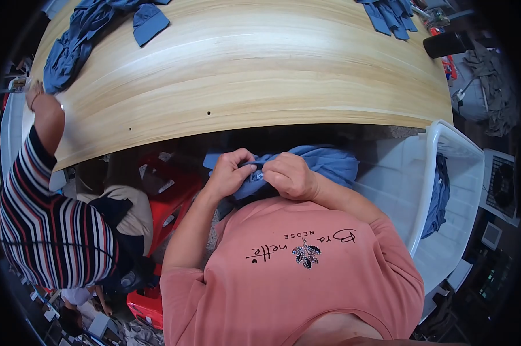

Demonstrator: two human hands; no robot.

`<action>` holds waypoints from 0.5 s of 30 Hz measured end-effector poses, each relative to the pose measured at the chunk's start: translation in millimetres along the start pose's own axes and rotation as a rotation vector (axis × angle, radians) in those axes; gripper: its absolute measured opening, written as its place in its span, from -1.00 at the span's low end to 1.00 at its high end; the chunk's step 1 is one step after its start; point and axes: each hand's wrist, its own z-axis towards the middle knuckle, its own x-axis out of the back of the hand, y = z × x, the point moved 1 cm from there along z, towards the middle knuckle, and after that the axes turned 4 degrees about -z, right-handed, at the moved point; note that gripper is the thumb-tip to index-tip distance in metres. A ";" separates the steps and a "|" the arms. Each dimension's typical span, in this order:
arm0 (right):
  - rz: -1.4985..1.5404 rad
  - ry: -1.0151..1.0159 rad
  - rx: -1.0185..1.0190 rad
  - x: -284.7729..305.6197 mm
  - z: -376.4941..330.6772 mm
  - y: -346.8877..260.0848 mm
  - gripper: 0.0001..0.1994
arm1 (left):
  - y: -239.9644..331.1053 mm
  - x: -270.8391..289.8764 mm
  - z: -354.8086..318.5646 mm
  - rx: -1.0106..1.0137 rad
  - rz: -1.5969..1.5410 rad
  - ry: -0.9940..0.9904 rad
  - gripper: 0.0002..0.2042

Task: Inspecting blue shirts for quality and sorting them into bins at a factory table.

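Cloth looks light and soft; I'd hold its edge, where my left fingers and right fingers pinch it.

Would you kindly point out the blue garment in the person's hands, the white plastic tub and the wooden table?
Blue garment [332, 163], head view: bunched cloth toward its right.
White plastic tub [431, 173], head view: its left rim.
Wooden table [255, 66], head view: bare middle of its top.
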 end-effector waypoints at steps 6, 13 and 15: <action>0.119 -0.117 0.028 -3.3 -9.0 0.0 -0.79 | 2.6 -3.4 -7.9 0.049 -0.205 -0.092 -0.94; -0.029 -0.097 0.101 -3.4 -11.8 2.9 -0.85 | -10.1 -9.4 -1.9 0.126 -0.222 -0.129 -0.98; -0.092 -0.091 0.116 -2.7 -11.9 2.9 -0.87 | -12.3 -8.8 -1.2 0.182 -0.333 -0.138 -0.96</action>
